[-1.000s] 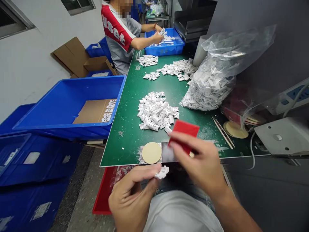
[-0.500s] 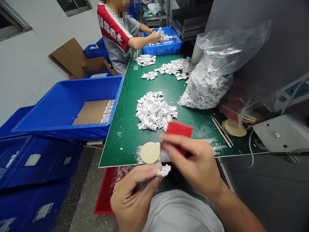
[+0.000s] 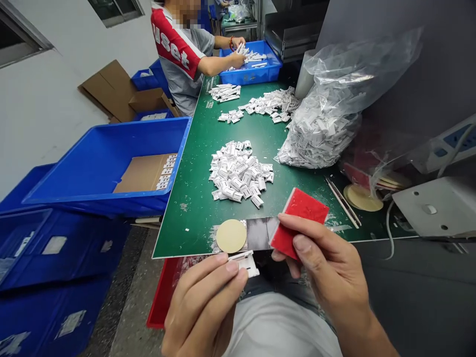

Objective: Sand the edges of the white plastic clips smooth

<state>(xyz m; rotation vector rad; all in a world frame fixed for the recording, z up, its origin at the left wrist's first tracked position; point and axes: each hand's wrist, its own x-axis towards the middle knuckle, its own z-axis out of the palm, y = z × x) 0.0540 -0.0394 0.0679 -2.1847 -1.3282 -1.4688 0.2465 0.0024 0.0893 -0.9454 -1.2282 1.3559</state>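
Between the fingers and thumb of my left hand point(image 3: 204, 302) is a small white plastic part point(image 3: 247, 264), held just in front of the table edge. My right hand point(image 3: 323, 267) grips a flat red sanding pad point(image 3: 303, 218) with a pale edge, its thumb on the near face. The pad and the white part are apart. Beyond my left hand, a round beige disc point(image 3: 231, 236) lies at the table edge, beside a dark grey flat strip point(image 3: 257, 234). A heap of similar white parts point(image 3: 238, 171) sits farther back on the green table point(image 3: 193, 198).
A clear plastic bag of white parts point(image 3: 316, 129) stands to the right, near tweezers point(image 3: 342, 202) and more beige discs point(image 3: 360, 197). On the left is a large blue bin point(image 3: 104, 144). A co-worker point(image 3: 182, 54) handles white pieces over a blue tray point(image 3: 251, 75).
My right hand has moved right with the red pad, away from the white part. My left hand has turned the white part, showing its flatter side.
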